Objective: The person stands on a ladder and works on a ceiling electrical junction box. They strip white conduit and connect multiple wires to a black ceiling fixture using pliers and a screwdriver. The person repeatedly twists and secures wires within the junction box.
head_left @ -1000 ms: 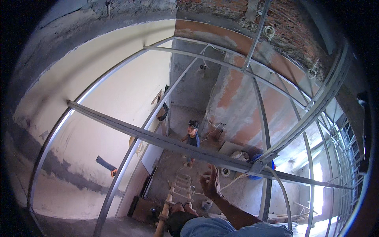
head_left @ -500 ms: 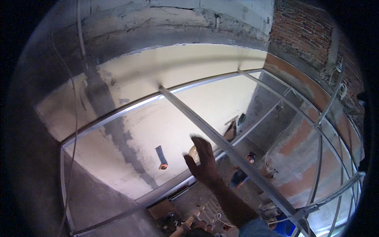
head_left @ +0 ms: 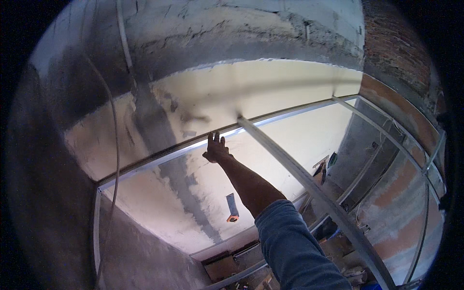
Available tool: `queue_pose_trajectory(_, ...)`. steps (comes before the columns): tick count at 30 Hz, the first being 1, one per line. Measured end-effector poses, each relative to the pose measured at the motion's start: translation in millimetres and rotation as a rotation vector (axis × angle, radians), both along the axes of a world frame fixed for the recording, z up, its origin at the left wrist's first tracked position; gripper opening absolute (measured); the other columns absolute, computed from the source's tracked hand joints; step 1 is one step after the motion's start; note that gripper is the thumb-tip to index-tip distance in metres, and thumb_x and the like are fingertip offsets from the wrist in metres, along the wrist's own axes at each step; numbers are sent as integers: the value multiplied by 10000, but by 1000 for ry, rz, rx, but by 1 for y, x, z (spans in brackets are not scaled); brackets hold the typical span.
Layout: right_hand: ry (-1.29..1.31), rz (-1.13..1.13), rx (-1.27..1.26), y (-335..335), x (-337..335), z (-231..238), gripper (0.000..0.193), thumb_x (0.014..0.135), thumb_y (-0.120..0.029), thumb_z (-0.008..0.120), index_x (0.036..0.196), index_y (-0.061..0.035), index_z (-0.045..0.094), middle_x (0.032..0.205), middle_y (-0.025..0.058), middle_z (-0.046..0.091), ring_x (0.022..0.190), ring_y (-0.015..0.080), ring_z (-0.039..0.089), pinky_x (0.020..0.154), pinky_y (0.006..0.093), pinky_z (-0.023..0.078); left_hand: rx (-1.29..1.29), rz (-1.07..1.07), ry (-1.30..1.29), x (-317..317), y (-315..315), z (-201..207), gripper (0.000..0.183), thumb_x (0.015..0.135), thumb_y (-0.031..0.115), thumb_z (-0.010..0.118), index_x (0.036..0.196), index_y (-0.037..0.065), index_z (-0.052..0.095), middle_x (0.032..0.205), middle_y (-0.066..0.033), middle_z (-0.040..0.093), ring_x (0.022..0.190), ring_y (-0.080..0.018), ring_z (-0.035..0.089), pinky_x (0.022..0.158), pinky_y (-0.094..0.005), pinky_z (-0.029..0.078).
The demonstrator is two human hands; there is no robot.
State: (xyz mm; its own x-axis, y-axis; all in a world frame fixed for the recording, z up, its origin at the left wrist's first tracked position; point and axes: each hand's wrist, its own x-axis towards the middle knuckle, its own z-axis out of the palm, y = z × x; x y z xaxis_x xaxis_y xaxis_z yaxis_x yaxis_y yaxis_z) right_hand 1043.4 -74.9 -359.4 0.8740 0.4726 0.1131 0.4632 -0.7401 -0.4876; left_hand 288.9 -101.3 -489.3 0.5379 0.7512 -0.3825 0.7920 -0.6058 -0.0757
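head view: cream-painted plaster wall [head_left: 275,179] is filling the middle, with a rough grey cement strip [head_left: 181,179] running down it. bare, cracked grey masonry [head_left: 217,43] is sitting above; a dim grey side wall [head_left: 140,241] is closing off the left. red-brown brick wall [head_left: 396,43] is showing at top right, and a grey wall with reddish-orange patches [head_left: 396,222] is standing below it.

a long silvery metal rail [head_left: 285,115] is running along the cream wall, rising from lower left to upper right. bare right hand [head_left: 220,154] is overlapping it just left of where a straight grey metal beam [head_left: 311,183] is meeting it. fingers are pointing up and spreading apart, thumb is standing out to the left; nothing is being pinched. can't tell if the fingertips are pressing on the rail.

blue sleeve [head_left: 295,237] and forearm are blocking part of the wall. the beam is slanting down to the lower right, just beside the arm, crowding that side. a second, thinner metal bar [head_left: 382,128] is crossing farther right. a thin dark cable [head_left: 116,145] is hanging in front of the rail's left end. a grey-bladed tool with an orange handle [head_left: 232,205] is showing against the wall, below the hand.
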Motion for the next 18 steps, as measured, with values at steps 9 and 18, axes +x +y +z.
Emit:
queue_pose_trajectory(9,-172,-49,-173,44,38,-44,1019,845,-241,710,1647,-251,81,1694,248,-30,1519,546,104,1082,703,371,286,-86,-49,-19,-8,-22,555,889,736,579,672,229,511,556,-36,429,498,-256,457,541,-411,471)
queue_pose_trajectory(18,-165,-57,-201,50,62,-59,948,863,-138,644,1646,-194,112,1657,344,-19,1034,391,721,758,478,606,-161,179,233,29,-3,30,340,935,438,670,1049,120,631,893,-155,679,842,-368,662,774,-490,558)
